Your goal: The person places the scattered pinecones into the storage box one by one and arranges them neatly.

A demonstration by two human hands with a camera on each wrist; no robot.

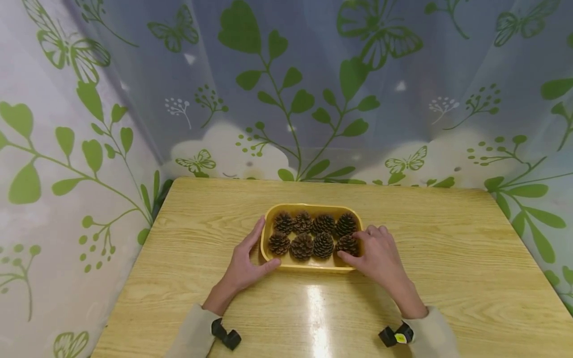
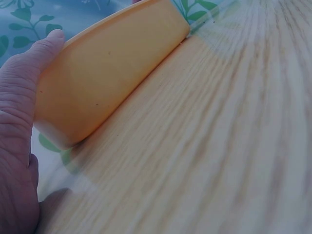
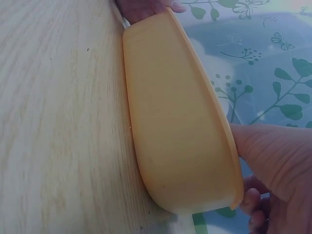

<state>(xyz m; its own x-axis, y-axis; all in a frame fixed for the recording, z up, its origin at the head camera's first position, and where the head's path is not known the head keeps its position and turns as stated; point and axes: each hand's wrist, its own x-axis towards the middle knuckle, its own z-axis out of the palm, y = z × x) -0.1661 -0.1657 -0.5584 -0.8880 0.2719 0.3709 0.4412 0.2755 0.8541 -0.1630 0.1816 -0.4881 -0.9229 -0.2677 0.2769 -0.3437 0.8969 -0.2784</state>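
A yellow tray (image 1: pixel 309 269) sits on the table, with several brown pine cones (image 1: pixel 302 247) in two rows inside it. At the tray's left end, my left hand (image 1: pixel 245 263) holds it, fingers along the outer side and thumb over the near rim, as the thumb (image 2: pixel 48 46) also shows in the left wrist view. My right hand (image 1: pixel 379 253) reaches over the right end and pinches the front right pine cone (image 1: pixel 347 244) between thumb and forefinger. In the right wrist view the tray wall hides the cone and the tips of that hand (image 3: pixel 282 161).
The wooden table (image 1: pixel 201 214) extends around the tray on all sides. Behind it hangs a blue and white curtain (image 1: pixel 309 99) with green leaves and butterflies. Black straps with small devices (image 1: pixel 226 334) sit on both wrists.
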